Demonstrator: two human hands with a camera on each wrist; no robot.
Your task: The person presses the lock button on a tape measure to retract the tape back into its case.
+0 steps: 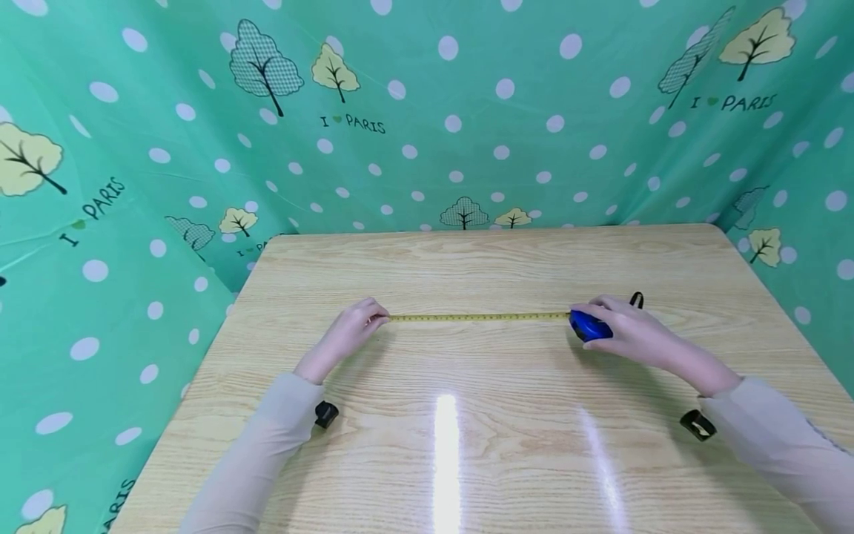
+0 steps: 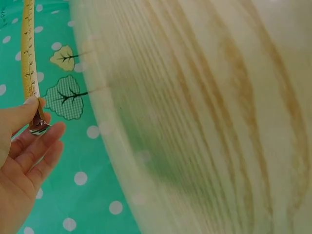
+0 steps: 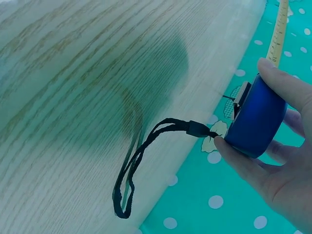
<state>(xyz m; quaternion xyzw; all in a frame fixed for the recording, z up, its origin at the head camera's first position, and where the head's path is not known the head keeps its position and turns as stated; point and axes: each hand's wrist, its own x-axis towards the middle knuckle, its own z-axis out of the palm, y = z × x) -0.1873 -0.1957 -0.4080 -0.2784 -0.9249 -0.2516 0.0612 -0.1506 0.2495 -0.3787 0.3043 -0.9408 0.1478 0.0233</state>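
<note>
While my left hand (image 1: 350, 326) pinched the tape's hook (image 2: 38, 124), my right hand (image 1: 630, 332) gripped the blue case (image 1: 590, 326); the yellow tape (image 1: 477, 317) was drawn out, retraction apparently remaining.

Wooden table (image 1: 467, 445), green polka-dot backdrop (image 1: 467, 133)
</note>
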